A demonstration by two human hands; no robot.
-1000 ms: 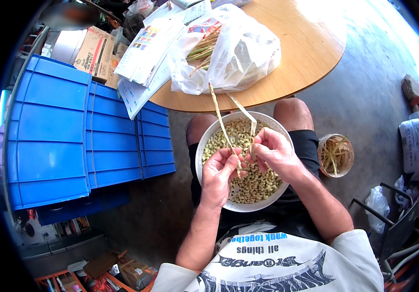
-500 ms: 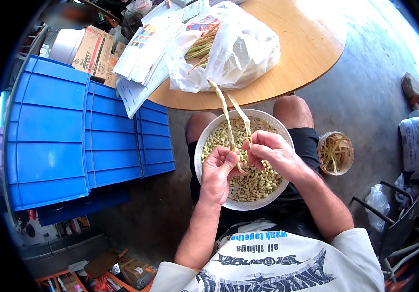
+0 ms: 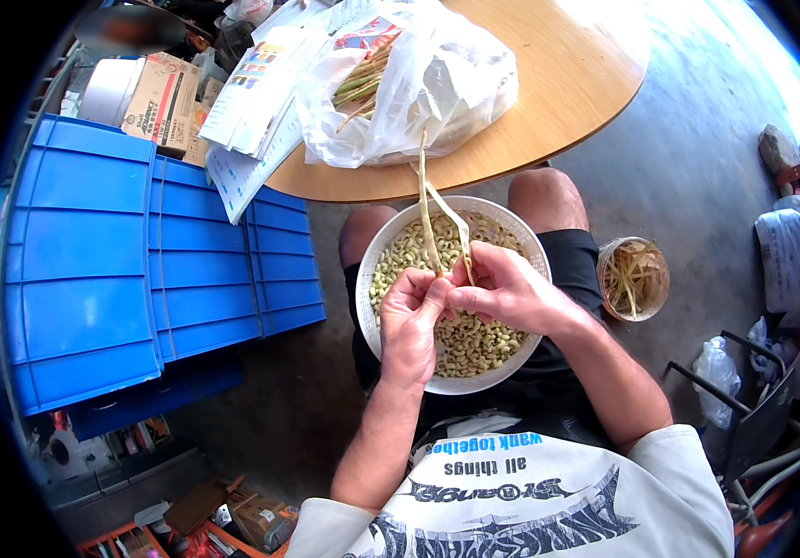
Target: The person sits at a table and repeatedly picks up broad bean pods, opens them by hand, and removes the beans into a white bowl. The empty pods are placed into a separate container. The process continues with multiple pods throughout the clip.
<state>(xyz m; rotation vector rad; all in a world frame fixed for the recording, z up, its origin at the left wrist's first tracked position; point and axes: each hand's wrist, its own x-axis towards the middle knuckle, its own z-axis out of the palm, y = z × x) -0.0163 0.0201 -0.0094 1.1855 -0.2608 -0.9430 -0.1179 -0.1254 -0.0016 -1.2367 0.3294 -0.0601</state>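
Note:
Both of my hands meet above a white colander (image 3: pixel 369 327) on my lap, which holds many shelled pale green beans (image 3: pixel 484 346). In my left hand (image 3: pixel 409 325), thumb and fingers pinch a long, pale yellowish bean pod (image 3: pixel 426 214) that stands up toward the table. My right hand (image 3: pixel 516 290) is closed on a second pale strip of bean pod (image 3: pixel 461 225), bent and flatter, which crosses behind the first near its top. The fingertips of the two hands touch or nearly touch. Whether a bean lies between them is hidden.
A wooden table (image 3: pixel 567 102) ahead bears a white plastic bag (image 3: pixel 460 102) of long bean pods and some papers (image 3: pixel 256 102). Blue crates (image 3: pixel 84 270) stand at left. A small bucket (image 3: pixel 660 288) of discarded pods is right of my knee, with bags and a folded cart (image 3: pixel 744 428) beyond.
My fingertips have come closer together. The left pod now stands straighter, and its lower end no longer shows below my fingers. The whole view has shifted slightly.

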